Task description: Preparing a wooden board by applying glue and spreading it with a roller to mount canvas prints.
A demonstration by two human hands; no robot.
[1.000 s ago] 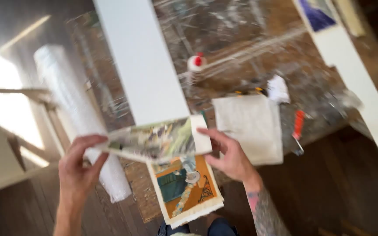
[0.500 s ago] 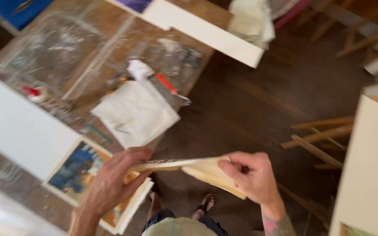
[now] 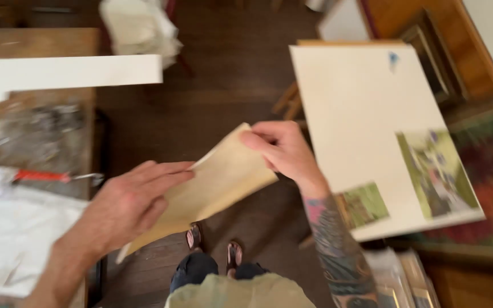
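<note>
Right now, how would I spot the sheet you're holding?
Look over the dark wood floor, between the worktable and the big cream board. The tan sheet hangs there between the left hand and right hand, plain and unpainted.

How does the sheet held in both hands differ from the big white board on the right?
The held sheet is small, tan and blank on the side facing up; the white board is far larger, pale cream, with two small pictures on it. The sheet is in the air, gripped by the left hand and right hand; the board is untouched. Both are flat and rectangular.
</note>
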